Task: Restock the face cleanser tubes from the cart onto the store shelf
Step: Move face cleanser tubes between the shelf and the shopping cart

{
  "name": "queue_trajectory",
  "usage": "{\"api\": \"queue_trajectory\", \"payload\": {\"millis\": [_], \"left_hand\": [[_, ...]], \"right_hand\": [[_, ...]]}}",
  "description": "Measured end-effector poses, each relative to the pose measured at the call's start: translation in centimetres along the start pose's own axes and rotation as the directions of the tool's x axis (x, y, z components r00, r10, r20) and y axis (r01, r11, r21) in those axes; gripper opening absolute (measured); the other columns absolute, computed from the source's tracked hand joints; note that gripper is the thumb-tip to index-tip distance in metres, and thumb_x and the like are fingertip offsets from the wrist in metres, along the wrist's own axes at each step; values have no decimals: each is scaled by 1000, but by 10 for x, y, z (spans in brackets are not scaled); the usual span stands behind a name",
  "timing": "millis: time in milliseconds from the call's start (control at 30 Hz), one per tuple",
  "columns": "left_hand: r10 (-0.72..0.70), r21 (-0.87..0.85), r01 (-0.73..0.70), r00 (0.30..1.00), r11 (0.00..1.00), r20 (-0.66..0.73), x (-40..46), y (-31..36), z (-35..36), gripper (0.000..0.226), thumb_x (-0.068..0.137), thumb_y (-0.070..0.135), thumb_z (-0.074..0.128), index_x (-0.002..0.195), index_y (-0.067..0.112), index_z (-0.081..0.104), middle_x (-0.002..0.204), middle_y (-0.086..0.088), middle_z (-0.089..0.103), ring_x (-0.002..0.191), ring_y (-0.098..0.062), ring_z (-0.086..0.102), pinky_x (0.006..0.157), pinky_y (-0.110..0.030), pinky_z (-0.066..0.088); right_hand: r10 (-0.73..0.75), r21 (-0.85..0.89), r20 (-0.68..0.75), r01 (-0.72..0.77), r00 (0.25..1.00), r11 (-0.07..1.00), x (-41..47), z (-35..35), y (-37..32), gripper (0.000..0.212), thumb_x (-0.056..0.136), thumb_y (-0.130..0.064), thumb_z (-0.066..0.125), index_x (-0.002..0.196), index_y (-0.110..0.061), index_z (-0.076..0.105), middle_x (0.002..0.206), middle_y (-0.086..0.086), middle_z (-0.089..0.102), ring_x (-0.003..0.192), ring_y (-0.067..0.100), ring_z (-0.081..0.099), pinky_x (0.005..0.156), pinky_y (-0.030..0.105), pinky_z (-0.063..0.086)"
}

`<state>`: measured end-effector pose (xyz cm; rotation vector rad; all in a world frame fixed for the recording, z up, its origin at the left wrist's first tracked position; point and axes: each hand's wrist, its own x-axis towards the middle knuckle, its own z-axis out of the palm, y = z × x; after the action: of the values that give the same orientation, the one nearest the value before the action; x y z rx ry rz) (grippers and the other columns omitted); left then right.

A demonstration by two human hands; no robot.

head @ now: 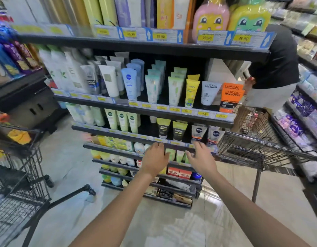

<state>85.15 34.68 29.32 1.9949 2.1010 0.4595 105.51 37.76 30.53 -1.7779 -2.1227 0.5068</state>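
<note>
A black store shelf (143,111) stands in front of me, with rows of face cleanser tubes standing cap-down. Pale green tubes (178,155) stand on a lower level, between my two hands. My left hand (155,157) reaches toward that level with fingers spread and nothing in it. My right hand (200,156) is beside it, fingers apart and empty, just below the Nivea tubes (198,133). A black wire cart (250,145) stands at the right, touching the shelf end; what it holds is hard to make out.
A second wire cart (16,175) with a yellow item stands at the left. A person in a black top (277,68) bends behind the right cart. More shelving runs along the far right (307,107). Tiled floor lies under my arms.
</note>
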Motion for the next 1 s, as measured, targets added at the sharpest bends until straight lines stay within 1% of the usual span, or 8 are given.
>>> {"api": "queue_trajectory", "payload": {"millis": [67, 233, 400, 533, 633, 767, 900, 1000], "left_hand": [[-34, 0, 34, 999, 999, -19, -28, -28, -16, 48, 104, 43, 49, 137, 8, 52, 133, -13, 58, 124, -32, 56, 99, -44, 51], [-159, 24, 160, 987, 987, -37, -110, -114, -57, 48, 103, 44, 48, 139, 11, 50, 134, -11, 57, 123, -31, 56, 101, -45, 48], [-315, 31, 320, 942, 947, -120, -198, -202, -92, 39, 101, 38, 51, 126, 10, 57, 122, -12, 62, 112, -33, 61, 92, -43, 49], [-445, 40, 458, 878, 888, -174, -266, -267, -114, 42, 100, 42, 47, 122, 8, 59, 117, -14, 62, 108, -37, 61, 87, -45, 49], [-570, 25, 581, 804, 813, -170, -310, -310, -128, 44, 103, 43, 48, 129, 8, 55, 125, -13, 59, 115, -37, 58, 92, -45, 47], [-656, -28, 668, 720, 743, -228, -358, -362, -142, 43, 102, 44, 49, 128, 10, 56, 125, -11, 60, 115, -35, 58, 94, -46, 49], [-745, -36, 762, 621, 647, -245, -387, -406, -158, 48, 103, 46, 49, 133, 9, 54, 130, -12, 59, 118, -35, 57, 95, -46, 47], [-803, -48, 817, 550, 574, -230, -398, -442, -171, 54, 104, 47, 47, 141, 8, 50, 142, -14, 54, 129, -36, 52, 104, -48, 46]], "right_hand": [[-61, -27, 31, 62, 998, 998, -13, 12, -30, 59, 104, -46, 51, 154, -17, 41, 152, 4, 47, 139, 23, 45, 107, 40, 45], [-143, -38, 144, 150, 979, 988, -52, 53, -123, 61, 105, -44, 51, 158, -17, 36, 163, 4, 35, 152, 23, 27, 122, 40, 27], [-313, -25, 230, 328, 921, 944, -87, 99, -224, 55, 105, -41, 52, 153, -16, 42, 156, 7, 43, 145, 25, 37, 116, 40, 35], [-467, 13, 282, 484, 838, 875, -111, 140, -304, 51, 104, -37, 55, 147, -10, 49, 149, 11, 50, 138, 29, 44, 110, 41, 39], [-561, 94, 294, 560, 774, 823, -128, 175, -358, 51, 102, -38, 59, 145, -12, 51, 145, 11, 53, 136, 29, 46, 106, 41, 41], [-682, 170, 333, 670, 652, 723, -142, 224, -425, 53, 103, -41, 57, 147, -13, 50, 150, 8, 49, 141, 26, 41, 110, 40, 38], [-744, 224, 389, 727, 544, 649, -146, 270, -486, 56, 104, -44, 53, 151, -16, 45, 154, 4, 45, 144, 23, 38, 113, 40, 38], [-766, 253, 416, 747, 490, 615, -144, 302, -531, 57, 103, -45, 54, 152, -18, 44, 155, 3, 44, 143, 22, 39, 112, 39, 39]]}}
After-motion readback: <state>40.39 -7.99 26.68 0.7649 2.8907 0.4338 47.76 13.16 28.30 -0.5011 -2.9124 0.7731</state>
